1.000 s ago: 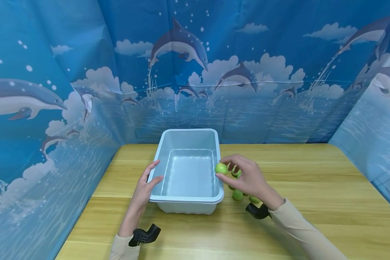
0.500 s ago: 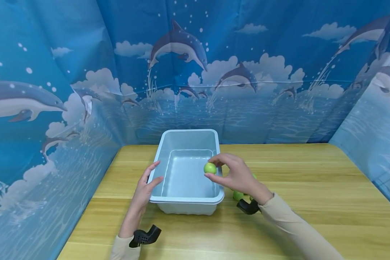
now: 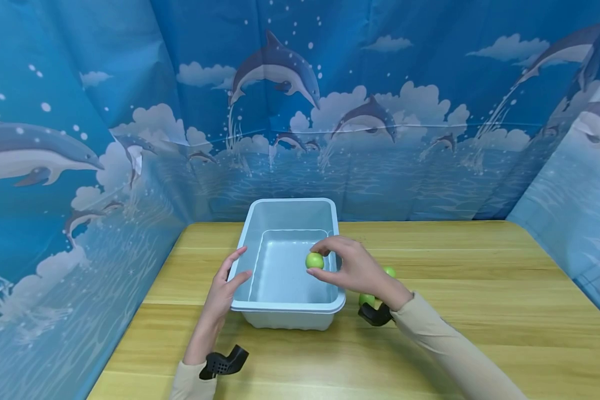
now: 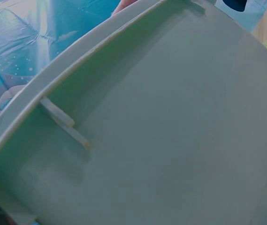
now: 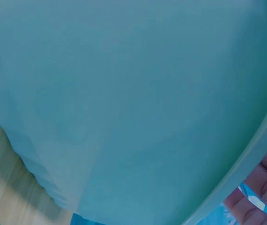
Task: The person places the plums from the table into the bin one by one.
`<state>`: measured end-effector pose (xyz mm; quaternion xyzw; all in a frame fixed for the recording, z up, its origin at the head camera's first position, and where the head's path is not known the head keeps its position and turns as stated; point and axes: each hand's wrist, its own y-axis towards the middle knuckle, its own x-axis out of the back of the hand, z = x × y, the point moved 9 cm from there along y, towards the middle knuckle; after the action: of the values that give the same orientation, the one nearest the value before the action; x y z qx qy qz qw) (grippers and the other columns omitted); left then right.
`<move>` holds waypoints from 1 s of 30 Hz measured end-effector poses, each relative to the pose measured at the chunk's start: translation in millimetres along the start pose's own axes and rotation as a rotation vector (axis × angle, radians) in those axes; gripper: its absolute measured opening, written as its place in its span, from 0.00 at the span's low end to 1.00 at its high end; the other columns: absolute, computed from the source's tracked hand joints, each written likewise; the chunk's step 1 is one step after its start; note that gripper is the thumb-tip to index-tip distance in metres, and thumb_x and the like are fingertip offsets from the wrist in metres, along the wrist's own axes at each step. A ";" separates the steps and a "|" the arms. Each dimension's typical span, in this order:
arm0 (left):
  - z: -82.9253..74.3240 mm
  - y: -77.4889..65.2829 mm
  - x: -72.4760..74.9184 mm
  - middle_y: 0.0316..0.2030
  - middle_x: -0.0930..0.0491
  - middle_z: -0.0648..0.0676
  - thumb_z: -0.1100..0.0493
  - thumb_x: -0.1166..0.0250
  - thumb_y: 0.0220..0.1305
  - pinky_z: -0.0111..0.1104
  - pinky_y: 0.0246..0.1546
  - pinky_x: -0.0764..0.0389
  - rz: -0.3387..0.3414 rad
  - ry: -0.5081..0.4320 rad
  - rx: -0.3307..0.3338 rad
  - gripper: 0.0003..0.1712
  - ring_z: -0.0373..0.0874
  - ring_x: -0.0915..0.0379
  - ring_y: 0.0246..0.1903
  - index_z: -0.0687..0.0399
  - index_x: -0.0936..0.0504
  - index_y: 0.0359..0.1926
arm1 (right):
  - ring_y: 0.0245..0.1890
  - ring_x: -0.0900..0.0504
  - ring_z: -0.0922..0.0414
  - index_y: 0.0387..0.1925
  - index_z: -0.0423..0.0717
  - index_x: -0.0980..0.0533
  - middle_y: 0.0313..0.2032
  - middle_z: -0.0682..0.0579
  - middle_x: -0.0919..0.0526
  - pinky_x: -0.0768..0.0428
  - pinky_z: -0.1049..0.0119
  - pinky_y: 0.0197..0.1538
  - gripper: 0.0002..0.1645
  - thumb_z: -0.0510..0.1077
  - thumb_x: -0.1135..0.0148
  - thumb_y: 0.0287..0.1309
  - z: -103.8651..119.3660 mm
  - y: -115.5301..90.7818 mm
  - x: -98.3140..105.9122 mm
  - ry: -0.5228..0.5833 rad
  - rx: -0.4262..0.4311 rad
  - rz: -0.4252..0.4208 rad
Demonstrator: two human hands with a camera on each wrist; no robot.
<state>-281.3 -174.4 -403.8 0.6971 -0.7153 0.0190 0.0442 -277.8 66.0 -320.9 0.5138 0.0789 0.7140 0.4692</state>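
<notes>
A pale blue-grey plastic basin (image 3: 288, 306) stands on the table, and its visible inside holds nothing. My left hand (image 3: 221, 291) grips the left rim, with the thumb over the edge. Above the right part of the basin, my right hand (image 3: 352, 266) pinches a small round green fruit (image 3: 314, 260) between thumb and fingers. More green fruits (image 3: 366, 299) lie right of the basin, partly hidden by the right wrist. The basin's outer wall (image 4: 171, 117) fills most of the left wrist view; the right wrist view also shows mainly the wall (image 5: 124, 93), with fingers (image 5: 264, 187) beyond the rim.
The wooden table (image 3: 480, 289) extends to the right and in front of the basin. A blue dolphin-print curtain (image 3: 405, 178) hangs behind it and down both sides. Each wrist wears a black camera mount, the left one (image 3: 224, 362) near the table front.
My right hand has carried the green fruit leftward from the basin's right rim to over its inside. The left hand and the basin have stayed in place.
</notes>
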 end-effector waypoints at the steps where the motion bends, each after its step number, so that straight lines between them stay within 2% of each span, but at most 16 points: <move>1: -0.2 0.0 0.0 0.71 0.51 0.52 0.54 0.39 0.66 0.49 0.65 0.52 0.000 -0.001 -0.001 0.31 0.50 0.59 0.69 0.43 0.36 0.68 | 0.37 0.23 0.61 0.43 0.52 0.22 0.37 0.63 0.21 0.24 0.66 0.41 0.17 0.50 0.29 0.52 -0.1 0.5 -0.7 0.000 -0.003 0.005; 13: -1.4 -0.4 -0.4 0.71 0.52 0.53 0.58 0.42 0.68 0.51 0.65 0.54 0.003 0.000 -0.011 0.29 0.50 0.61 0.70 0.44 0.36 0.68 | 0.37 0.24 0.65 0.43 0.53 0.22 0.37 0.65 0.22 0.23 0.68 0.41 0.17 0.54 0.31 0.53 -3.8 4.1 -7.5 -0.025 -0.043 0.054; 30: 0.9 0.6 -0.2 0.72 0.52 0.54 0.59 0.42 0.68 0.50 0.65 0.53 0.000 -0.005 0.002 0.29 0.51 0.60 0.70 0.45 0.37 0.68 | 0.39 0.23 0.66 0.45 0.54 0.21 0.40 0.62 0.20 0.23 0.68 0.42 0.19 0.55 0.32 0.54 -6.0 4.9 -6.9 -0.054 -0.072 0.049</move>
<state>-281.9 -174.2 -404.7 0.6971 -0.7156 0.0179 0.0415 -285.4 60.3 -325.4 0.5175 0.0279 0.7134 0.4717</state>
